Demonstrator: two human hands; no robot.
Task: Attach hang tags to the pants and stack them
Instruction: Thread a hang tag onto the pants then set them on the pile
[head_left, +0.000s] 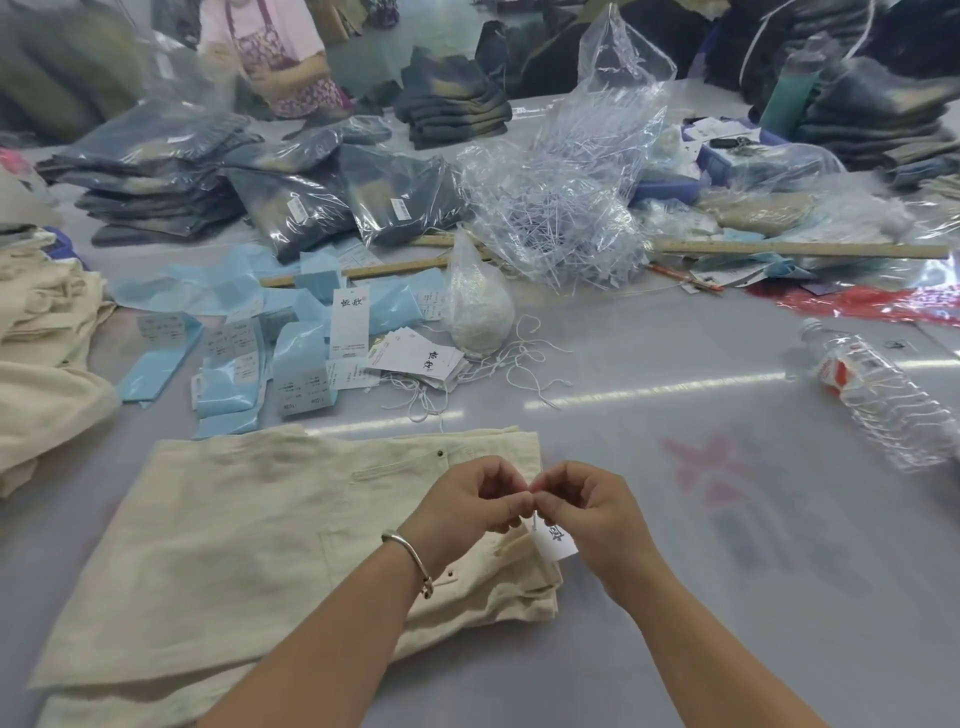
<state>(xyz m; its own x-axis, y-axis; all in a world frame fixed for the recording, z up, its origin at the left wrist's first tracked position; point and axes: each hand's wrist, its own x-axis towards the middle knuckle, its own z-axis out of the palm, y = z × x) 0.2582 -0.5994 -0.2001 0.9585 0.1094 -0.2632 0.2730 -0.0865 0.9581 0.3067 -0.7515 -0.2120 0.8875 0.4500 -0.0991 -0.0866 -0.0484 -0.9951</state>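
A folded pair of cream pants (234, 525) lies on the grey table in front of me. Over its right edge, near the waistband, my left hand (467, 499) and my right hand (587, 514) meet fingertip to fingertip, both pinching the thin white string of a hang tag. The white hang tag (556, 540) with black characters dangles just under my right hand's fingers. A loose pile of more hang tags (415, 358) with white strings sits farther back at the centre.
Cream pants (41, 364) are heaped at the left edge. Blue paper slips (291, 364), a bag of white string (478, 306), a bag of plastic fasteners (561, 208), wooden rulers (800, 249), bagged dark jeans (291, 202) and a lying water bottle (883, 395) lie around. A person (275, 57) works opposite.
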